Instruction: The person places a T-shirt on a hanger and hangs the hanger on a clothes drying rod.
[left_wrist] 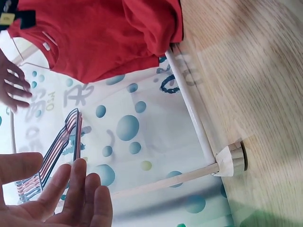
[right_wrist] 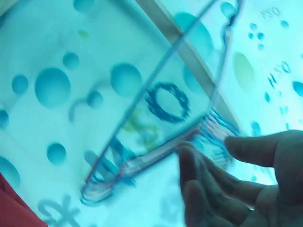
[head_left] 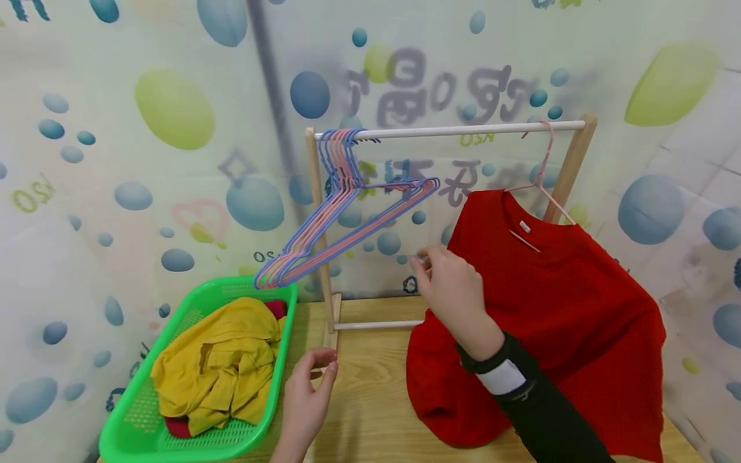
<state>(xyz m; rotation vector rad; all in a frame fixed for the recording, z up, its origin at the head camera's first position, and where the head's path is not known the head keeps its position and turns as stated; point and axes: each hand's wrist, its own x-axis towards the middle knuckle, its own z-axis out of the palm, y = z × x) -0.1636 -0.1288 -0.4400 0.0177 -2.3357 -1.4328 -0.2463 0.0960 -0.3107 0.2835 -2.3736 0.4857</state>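
Observation:
A red shirt (head_left: 556, 289) hangs on a pink hanger (head_left: 544, 183) at the right end of the rack's white rail (head_left: 451, 131). My right hand (head_left: 454, 292) is in front of the shirt's left side, its fingers loosely bent and holding nothing. Several blue and pink hangers (head_left: 347, 218) are bunched at the rail's left end; the right wrist view shows these hangers (right_wrist: 156, 151) blurred beyond the fingers. My left hand (head_left: 307, 399) is low, between the basket and the rack, with relaxed fingers and nothing in it. The left wrist view shows that hand's fingers (left_wrist: 78, 189) apart from the hangers.
A green plastic basket (head_left: 110, 427) on the left holds a crumpled yellow garment (head_left: 226, 360) with dark red cloth (head_left: 276, 308) beneath it. The rack's wooden posts stand on a wood-grain table (head_left: 370, 392). A patterned curtain (head_left: 173, 161) is behind everything.

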